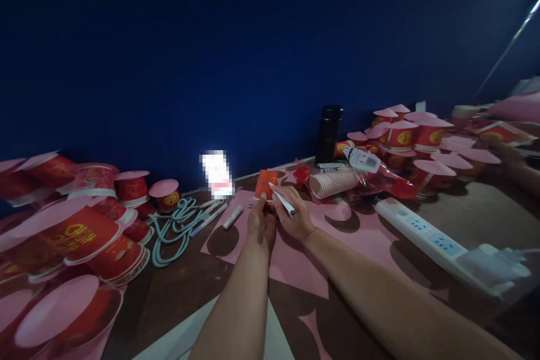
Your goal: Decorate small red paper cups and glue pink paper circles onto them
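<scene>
My left hand (262, 224) is closed on the lower part of a small red-orange paper cup (265, 183) and holds it above the table. In my right hand (296, 215) is a white marker pen (284, 203), its tip against or very close to the cup's side. The marks there are too small to read. Under both hands lies pink paper (291, 270) with round holes cut out of it. A short white cap or tube (232, 217) rests left of my left hand, beside a blue-and-white pen (210, 219).
Red paper cups topped with pink discs crowd the left (133, 185) and right (432, 171). A light-blue cord (162, 242), blurred bright screen (217, 174), black bottle (329, 135), stacked cups (333, 181), clear bottle (379, 169) and power strip (426, 233) surround me. Another person's hand (502, 152) reaches in at right.
</scene>
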Demonstrator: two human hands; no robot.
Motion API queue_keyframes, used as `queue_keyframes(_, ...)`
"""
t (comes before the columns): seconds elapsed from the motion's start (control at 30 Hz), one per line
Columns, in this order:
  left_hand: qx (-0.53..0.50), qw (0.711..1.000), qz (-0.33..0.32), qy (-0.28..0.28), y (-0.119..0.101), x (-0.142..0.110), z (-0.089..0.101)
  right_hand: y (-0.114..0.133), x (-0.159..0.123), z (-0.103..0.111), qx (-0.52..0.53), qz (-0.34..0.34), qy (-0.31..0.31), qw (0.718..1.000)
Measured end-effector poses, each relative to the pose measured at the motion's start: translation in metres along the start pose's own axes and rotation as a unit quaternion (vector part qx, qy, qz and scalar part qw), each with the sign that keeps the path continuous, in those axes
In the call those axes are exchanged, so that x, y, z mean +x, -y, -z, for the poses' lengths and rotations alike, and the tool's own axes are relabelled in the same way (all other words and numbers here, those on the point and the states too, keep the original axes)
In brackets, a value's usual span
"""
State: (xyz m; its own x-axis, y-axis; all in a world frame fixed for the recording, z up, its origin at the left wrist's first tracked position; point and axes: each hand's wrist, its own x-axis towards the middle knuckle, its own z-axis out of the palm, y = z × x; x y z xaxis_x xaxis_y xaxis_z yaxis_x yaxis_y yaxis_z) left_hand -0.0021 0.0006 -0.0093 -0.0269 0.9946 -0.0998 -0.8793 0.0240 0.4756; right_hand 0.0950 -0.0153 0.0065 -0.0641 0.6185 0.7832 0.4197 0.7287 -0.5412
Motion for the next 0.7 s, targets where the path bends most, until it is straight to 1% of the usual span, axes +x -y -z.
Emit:
queue_keyframes(0.23, 0.002, 1.000, 0.009, -0.027, -0.0015, 0.0007, -0.0032, -0.0028, 0.0001, -0.0015, -0.006, -0.013, -0.001, 1.000)
queue_keyframes(0.5, -0.008, 0.999, 0.010, -0.053, -0.0032, 0.0022, -0.0048, -0.0009, 0.0009, -0.0006, -0.012, -0.011, -0.004, 1.000)
queue_keyframes(0.7, -0.011, 0.998, 0.007, -0.061, -0.0026, 0.0030, -0.0034, -0.0006, 0.0002, -0.0008, -0.009, -0.013, 0.007, 1.000)
